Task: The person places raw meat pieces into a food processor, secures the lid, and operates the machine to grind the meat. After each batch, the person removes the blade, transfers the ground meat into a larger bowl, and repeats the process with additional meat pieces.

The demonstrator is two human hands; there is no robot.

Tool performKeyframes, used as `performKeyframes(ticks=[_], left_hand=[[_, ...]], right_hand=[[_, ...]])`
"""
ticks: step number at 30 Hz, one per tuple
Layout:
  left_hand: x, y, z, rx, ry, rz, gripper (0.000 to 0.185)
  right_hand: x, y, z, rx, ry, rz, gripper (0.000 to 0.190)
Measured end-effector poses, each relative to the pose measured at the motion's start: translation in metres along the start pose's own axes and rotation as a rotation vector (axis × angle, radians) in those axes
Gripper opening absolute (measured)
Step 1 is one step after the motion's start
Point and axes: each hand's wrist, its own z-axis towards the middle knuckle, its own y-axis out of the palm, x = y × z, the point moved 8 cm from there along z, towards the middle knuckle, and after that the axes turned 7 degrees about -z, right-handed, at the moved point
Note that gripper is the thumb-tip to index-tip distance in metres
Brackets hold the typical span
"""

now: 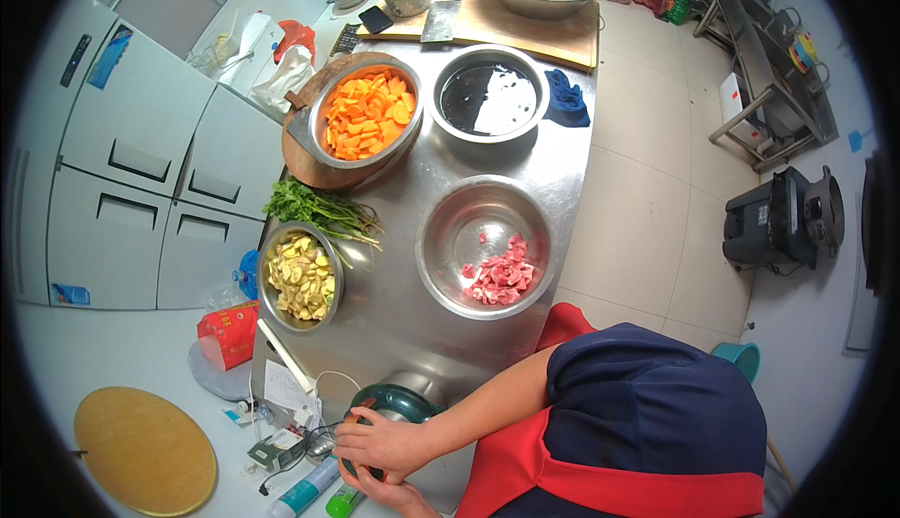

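Note:
At the near end of the steel table, my right hand (394, 442) is closed over a brown-edged dark object (373, 474). Just below it, my left hand (390, 495) grips the lower side of the same object. My fingers hide most of it, so its kind is unclear. Right beside my right hand stands a dark green and metal kettle-like vessel (395, 400), partly behind the forearm. Around the hands lie black cables (309, 441), a small box (276, 449), a teal-and-white spray can (307, 488) and a green-capped can (343, 500).
On the steel table (394, 307) stand bowls of sliced meat (503, 275), sliced ginger (302, 275), carrot slices (369, 114) and dark liquid (460, 96). Cilantro (316, 208) lies alongside. A cleaver (441, 20) rests on the far cutting board (576, 40). Refrigerator doors (133, 117) line the left.

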Motion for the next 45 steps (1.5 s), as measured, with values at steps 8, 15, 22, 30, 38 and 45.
performKeyframes(ticks=[8,15,22,30,38,45], left_hand=[[-0.001,-0.002,-0.003,0.018,-0.025,-0.034,0.057],[-0.011,-0.026,0.009,0.032,-0.028,-0.024,0.053],[-0.011,-0.031,-0.002,0.043,-0.055,-0.114,0.053],[-0.009,-0.022,-0.002,0.073,-0.027,-0.196,0.055],[-0.003,-0.022,-0.001,0.076,-0.062,-0.124,0.064],[-0.061,-0.101,-0.031,0.560,-0.047,-0.344,0.067]], right_hand=[[0.002,-0.005,0.000,-0.022,0.004,-0.041,0.086],[-0.006,-0.006,0.012,-0.127,-0.031,-0.270,0.088],[-0.014,-0.009,0.016,-0.167,-0.030,-0.232,0.093],[-0.018,-0.003,0.017,-0.420,-0.064,-0.310,0.103],[0.031,-0.016,0.049,-0.667,0.131,-0.258,0.054],[0.054,-0.016,0.030,-0.474,0.270,-0.188,0.018]])
